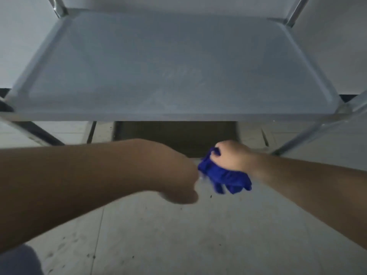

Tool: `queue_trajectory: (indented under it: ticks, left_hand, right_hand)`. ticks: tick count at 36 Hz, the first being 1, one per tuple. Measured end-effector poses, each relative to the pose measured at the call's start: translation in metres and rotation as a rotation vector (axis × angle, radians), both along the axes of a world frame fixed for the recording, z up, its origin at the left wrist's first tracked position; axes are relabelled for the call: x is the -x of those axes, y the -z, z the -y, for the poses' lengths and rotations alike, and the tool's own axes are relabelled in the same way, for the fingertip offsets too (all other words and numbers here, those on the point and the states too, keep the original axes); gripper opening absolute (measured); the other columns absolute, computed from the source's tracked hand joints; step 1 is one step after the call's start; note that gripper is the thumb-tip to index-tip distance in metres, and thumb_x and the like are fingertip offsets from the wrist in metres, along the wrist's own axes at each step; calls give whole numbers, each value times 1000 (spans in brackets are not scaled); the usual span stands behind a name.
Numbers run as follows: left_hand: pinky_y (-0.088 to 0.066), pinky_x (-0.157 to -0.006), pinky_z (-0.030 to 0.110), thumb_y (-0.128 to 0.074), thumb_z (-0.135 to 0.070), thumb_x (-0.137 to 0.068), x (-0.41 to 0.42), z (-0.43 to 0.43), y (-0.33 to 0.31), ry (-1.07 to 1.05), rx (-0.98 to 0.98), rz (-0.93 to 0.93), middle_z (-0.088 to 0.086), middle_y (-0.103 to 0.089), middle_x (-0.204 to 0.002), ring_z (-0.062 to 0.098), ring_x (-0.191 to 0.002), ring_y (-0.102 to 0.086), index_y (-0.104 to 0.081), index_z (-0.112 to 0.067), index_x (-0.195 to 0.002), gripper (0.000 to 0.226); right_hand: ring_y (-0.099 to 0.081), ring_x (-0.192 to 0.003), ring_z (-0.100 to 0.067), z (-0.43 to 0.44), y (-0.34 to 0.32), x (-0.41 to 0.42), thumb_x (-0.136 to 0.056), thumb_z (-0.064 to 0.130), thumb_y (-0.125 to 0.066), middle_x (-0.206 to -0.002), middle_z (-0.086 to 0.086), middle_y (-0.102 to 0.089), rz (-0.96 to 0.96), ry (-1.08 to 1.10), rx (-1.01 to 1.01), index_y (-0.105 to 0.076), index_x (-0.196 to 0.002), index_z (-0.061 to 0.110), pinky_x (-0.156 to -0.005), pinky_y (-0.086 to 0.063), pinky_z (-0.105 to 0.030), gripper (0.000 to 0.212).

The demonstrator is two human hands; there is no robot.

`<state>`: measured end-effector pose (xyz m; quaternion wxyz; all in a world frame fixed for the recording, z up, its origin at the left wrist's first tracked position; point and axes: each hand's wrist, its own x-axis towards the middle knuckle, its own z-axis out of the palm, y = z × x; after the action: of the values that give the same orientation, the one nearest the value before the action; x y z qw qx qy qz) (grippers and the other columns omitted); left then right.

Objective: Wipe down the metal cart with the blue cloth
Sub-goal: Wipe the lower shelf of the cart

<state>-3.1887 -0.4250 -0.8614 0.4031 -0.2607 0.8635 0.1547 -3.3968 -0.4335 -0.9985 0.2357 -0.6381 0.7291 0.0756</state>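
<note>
Presently the right hand [231, 155] is clenched around the bunched blue cloth [222, 175], which hangs below the fist, in front of the metal cart [174, 116] and clear of its near rim. The left hand [178, 175] sits just beside the cloth, blurred and curled; whether it grips a corner of the cloth cannot be told. Neither hand touches the cart.

The step in hand appears to be readying the cloth before it goes to the shelf. To do it well, the cloth should be refolded into a flat pad instead of a wad, so that a broad face meets the metal. Strokes should run edge to edge and overlap. The raised lip and the corners by the uprights [296, 12] need separate passes, since grime collects there.

The tray-like shelf is the only container in view, and it holds nothing. Faint smears show near its middle and merit firmer pressure. The floor [178, 235] below is speckled.
</note>
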Motion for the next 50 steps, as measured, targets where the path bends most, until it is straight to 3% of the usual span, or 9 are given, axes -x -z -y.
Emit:
queue_trajectory:
  ticks: [5, 12, 20, 25, 31, 36, 40, 43, 50]
  left_hand:
    - [-45, -88, 32, -45, -34, -108, -48, 68, 64, -373, 83, -32, 7, -65, -117, 26, -107, -62, -68, -13, -123, 34]
    - [-55, -57, 35, -50, -31, -102, -105, 121, 132, -738, 93, -178, 3, -64, -65, 18, -57, -60, -68, -10, -79, 36]
    - [-40, -60, 31, -57, -35, -101, -81, 105, 151, -730, 103, -219, -1, -56, -82, 14, -72, -53, -53, -20, -93, 17]
    - [-44, -60, 30, -56, -42, -97, -77, 108, 157, -709, 158, -209, 0, -58, -85, 15, -74, -57, -53, -18, -102, 25]
    - [-48, -105, 45, -68, -46, -86, -57, 93, 162, -611, 336, -564, 1, -49, -138, 28, -127, -52, -40, -32, -141, 63]
    - [-26, -126, 45, -72, -41, -81, -48, 89, 175, -341, 310, -702, -4, -20, -169, 24, -155, -25, -15, -34, -163, 100]
    - [-17, -130, 45, -55, -51, -87, -41, 93, 181, -203, 200, -664, -4, -10, -175, 19, -161, -9, -10, -32, -167, 94]
    - [-5, -131, 46, -34, -63, -86, -34, 87, 183, -149, 153, -493, 3, 7, -176, 26, -162, 9, -2, -25, -168, 96]
    - [2, -131, 52, -5, -90, -89, -16, 82, 169, -206, 89, -340, 2, 24, -172, 30, -158, 24, 17, -25, -165, 102]
  right_hand:
    - [-64, -76, -32, 15, -11, 77, -102, 44, -53, -98, -24, -73, 81, 466, 101, -67, -86, 6, -71, -44, -33, 43]
    - [-53, -131, -43, 28, -24, 116, -113, 10, -39, -143, -27, -57, 119, 707, 353, -58, -136, -4, -109, -41, -45, 33]
    - [-63, -81, -28, 38, 10, 52, -97, 53, -52, -91, -10, -65, 147, 544, 115, -65, -105, 12, -78, -43, -32, 43]
    - [-56, -128, -35, 48, -4, -7, -77, 72, -53, -142, -12, -51, 85, 185, -102, -52, -137, 20, -106, -47, -42, 80]
    - [-56, -124, -25, 56, -7, -46, -84, 25, -52, -139, -2, -56, 424, 34, -296, -54, -148, 26, -105, -49, -35, 65]
    - [-77, -96, -32, 51, 6, -47, -72, 3, -47, -100, -13, -78, 859, 287, -187, -67, -110, 20, -90, -64, -45, 47]
    - [-69, -113, -37, 55, 0, -27, -88, 12, -57, -120, -18, -71, 327, 183, -84, -67, -116, 11, -84, -54, -32, 29]
    - [-60, -129, -34, 52, 9, -8, -96, 41, -57, -148, -17, -57, -53, 92, -356, -52, -149, 11, -92, -51, -31, 61]
    - [-65, -101, -27, 63, 23, -7, -86, 48, -59, -106, -3, -63, -160, -11, -459, -60, -130, 17, -84, -55, -33, 54]
